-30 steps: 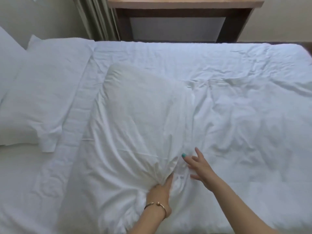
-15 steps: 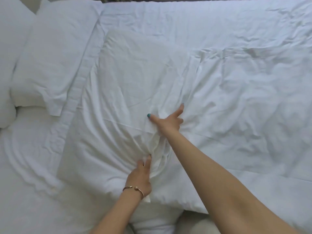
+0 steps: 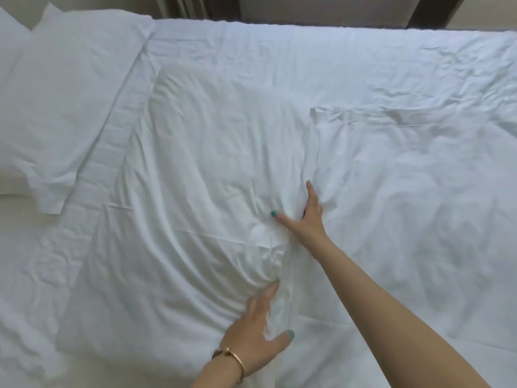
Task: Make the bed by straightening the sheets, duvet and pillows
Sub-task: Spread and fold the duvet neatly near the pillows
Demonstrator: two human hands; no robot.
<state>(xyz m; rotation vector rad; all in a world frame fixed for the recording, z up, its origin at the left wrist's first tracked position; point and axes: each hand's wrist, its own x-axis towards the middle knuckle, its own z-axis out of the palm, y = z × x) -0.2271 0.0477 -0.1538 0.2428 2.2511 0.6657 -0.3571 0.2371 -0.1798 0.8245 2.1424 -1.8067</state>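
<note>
A white pillow point(image 3: 209, 163) lies askew across the middle of the bed, its loose cover gathered into folds that run toward my left hand point(image 3: 257, 340). That hand, with a gold bracelet on the wrist, pinches the bunched cover between thumb and fingers at the near edge. Farther forward, my right hand point(image 3: 305, 219) presses flat, thumb spread, into the crease between the pillow and the rumpled white duvet point(image 3: 405, 205) on the right. A second pillow point(image 3: 64, 93) lies flat at the left on the wrinkled sheet point(image 3: 30, 275).
Another pillow corner point(image 3: 11, 26) shows at the far left. Beyond the bed's far edge stand a curtain point(image 3: 181, 7) and the dark legs of a wooden desk point(image 3: 425, 12).
My right hand has gone from beside my left hand forward onto the pillow's right edge and now presses there. My left hand has stayed on the gathered cover.
</note>
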